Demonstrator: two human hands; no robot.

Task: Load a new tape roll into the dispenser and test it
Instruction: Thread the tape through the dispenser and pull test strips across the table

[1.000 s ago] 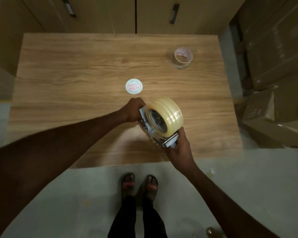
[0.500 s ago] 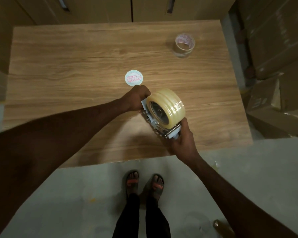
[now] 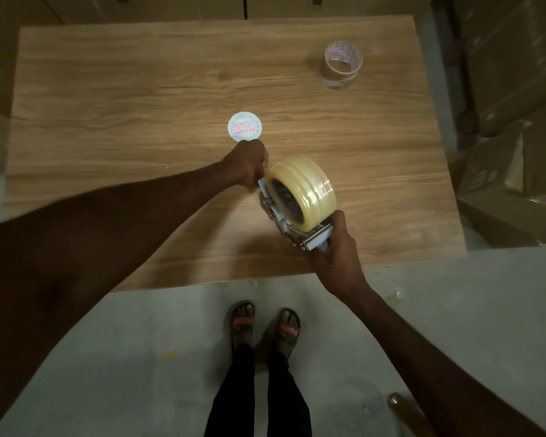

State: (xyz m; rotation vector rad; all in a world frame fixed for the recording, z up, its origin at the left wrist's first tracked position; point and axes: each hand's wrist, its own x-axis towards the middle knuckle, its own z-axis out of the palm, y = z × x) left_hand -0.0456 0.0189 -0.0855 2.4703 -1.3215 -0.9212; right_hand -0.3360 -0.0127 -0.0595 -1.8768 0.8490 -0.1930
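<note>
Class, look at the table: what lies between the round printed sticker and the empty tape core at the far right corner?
Nothing. In the head view, only bare wooden tabletop lies between the round sticker and the empty tape core.

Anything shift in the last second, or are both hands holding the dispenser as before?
No visible change. The left hand still grips the dispenser at its far end, the right hand its near end, with the tape roll mounted. Only the camera view shifted.

A dim packing or storage room: stacked cardboard boxes [image 3: 514, 89] crowd the right side of a wooden bench [image 3: 139, 89], cabinet doors [image 3: 202, 4] line the far wall, above a bare concrete floor [image 3: 139, 357].
</note>
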